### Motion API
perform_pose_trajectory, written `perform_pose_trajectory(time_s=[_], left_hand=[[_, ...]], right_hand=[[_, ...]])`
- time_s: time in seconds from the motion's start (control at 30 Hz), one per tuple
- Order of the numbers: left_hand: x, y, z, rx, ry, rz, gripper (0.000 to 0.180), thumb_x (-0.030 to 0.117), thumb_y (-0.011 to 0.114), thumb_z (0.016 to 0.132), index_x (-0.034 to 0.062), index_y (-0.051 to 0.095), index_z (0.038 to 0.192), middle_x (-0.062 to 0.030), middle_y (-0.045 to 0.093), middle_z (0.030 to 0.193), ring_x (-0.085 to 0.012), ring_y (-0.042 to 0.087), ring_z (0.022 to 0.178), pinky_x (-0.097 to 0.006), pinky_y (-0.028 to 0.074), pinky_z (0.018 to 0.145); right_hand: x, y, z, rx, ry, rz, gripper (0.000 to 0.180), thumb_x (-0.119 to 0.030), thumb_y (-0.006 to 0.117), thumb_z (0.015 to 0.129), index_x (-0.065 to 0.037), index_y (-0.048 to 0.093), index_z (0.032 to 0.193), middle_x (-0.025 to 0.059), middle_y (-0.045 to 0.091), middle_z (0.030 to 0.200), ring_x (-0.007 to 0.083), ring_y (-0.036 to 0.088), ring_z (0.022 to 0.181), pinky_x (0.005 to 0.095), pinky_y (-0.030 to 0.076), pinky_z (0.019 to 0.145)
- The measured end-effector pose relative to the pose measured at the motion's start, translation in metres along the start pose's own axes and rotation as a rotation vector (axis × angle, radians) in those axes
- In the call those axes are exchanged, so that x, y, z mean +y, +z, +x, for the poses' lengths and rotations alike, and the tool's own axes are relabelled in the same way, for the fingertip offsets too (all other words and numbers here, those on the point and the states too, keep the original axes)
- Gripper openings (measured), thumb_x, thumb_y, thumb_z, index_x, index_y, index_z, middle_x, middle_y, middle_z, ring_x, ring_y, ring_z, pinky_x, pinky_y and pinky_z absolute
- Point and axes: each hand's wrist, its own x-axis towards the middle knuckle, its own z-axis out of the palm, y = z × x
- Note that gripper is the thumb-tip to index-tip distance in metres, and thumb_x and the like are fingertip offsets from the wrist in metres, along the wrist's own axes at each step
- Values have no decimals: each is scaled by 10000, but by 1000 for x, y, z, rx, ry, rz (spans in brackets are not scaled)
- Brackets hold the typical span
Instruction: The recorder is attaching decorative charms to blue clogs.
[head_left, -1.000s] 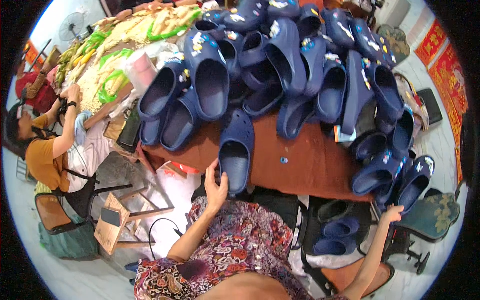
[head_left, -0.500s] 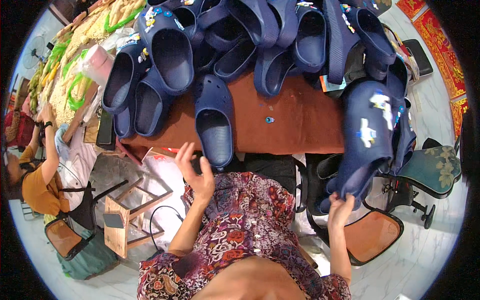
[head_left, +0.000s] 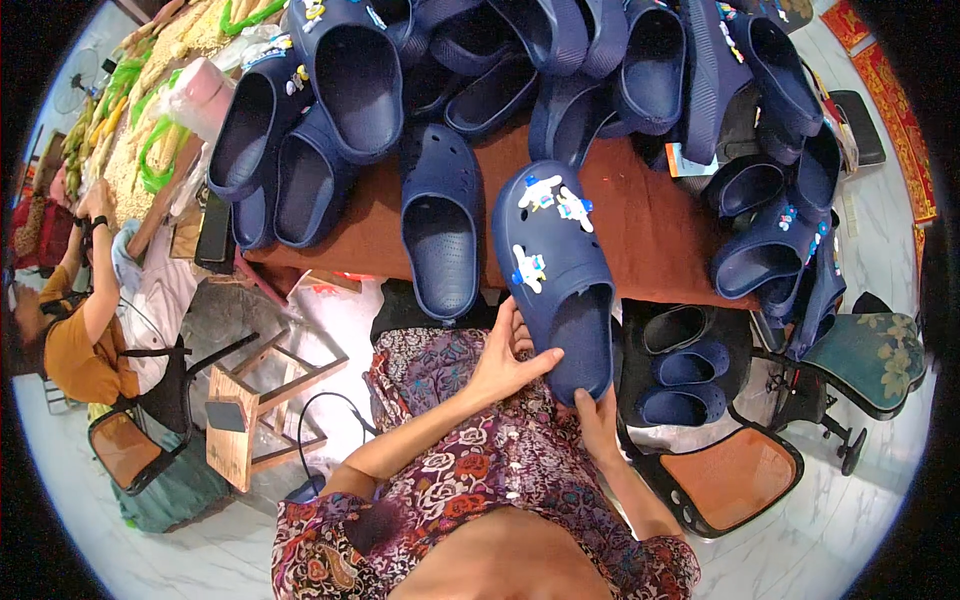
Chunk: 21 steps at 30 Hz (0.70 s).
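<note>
A navy foam clog [head_left: 545,240] with white, blue and yellow charms [head_left: 575,208] on its toe is held in front of me, toe pointing away. My right hand [head_left: 597,425] grips its heel, the thumb over the rim. Against the clog's left side rests my left hand [head_left: 505,360], its thumb on the side and its fingers partly tucked behind. Just left of it, a navy clog without visible charms [head_left: 438,165] lies on the brown-covered table [head_left: 650,220], its heel near the front edge.
More navy clogs [head_left: 350,90] are heaped along the table's back and right side. Several shoes [head_left: 683,405] lie on a black chair below the edge. An orange-seated chair [head_left: 735,480] stands right, a wooden stool [head_left: 235,425] left. Another person [head_left: 85,345] works at far left.
The charmed clog has come from the right side to the middle in my right hand. My left hand has moved right and closed on it. The small blue charm on the table is now hidden.
</note>
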Motion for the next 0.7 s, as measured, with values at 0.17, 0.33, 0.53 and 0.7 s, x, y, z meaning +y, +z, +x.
perform_pose_trajectory(time_s=[0.17, 0.33, 0.53, 0.7], left_hand=[[2, -8, 6, 32, 39, 71, 898, 61, 754, 762, 35, 211, 1477, -120, 561, 1171, -166, 594, 985, -316, 519, 844], [0, -23, 8, -49, -50, 175, 852, 24, 712, 746, 45, 255, 1465, -83, 569, 1178, -128, 569, 987, -283, 479, 841], [-2, -26, 4, -128, -163, 243, 787, 15, 675, 780, 54, 276, 1457, -68, 559, 1194, -137, 554, 1047, -304, 449, 900], [8, -28, 7, -22, -52, 442, 817, 147, 783, 768, 37, 331, 1440, -119, 530, 1271, -184, 549, 1105, -339, 459, 924]], right_hand=[[-14, -19, 14, -159, -39, -186, 456, -113, 561, 965, 11, 375, 1362, 102, 539, 1227, 159, 525, 1101, 305, 421, 957], [-59, -31, 54, 21, -288, -398, 193, -111, 473, 1008, -19, 519, 1171, 72, 601, 1013, 119, 581, 901, 258, 470, 788], [-97, -17, 114, 136, -390, -386, 256, -185, 574, 978, -19, 521, 1166, 56, 594, 976, 104, 563, 827, 257, 473, 756], [-108, -6, 133, 200, -385, -626, 375, -212, 724, 873, -19, 534, 1132, 53, 561, 910, 107, 528, 759, 253, 474, 705]])
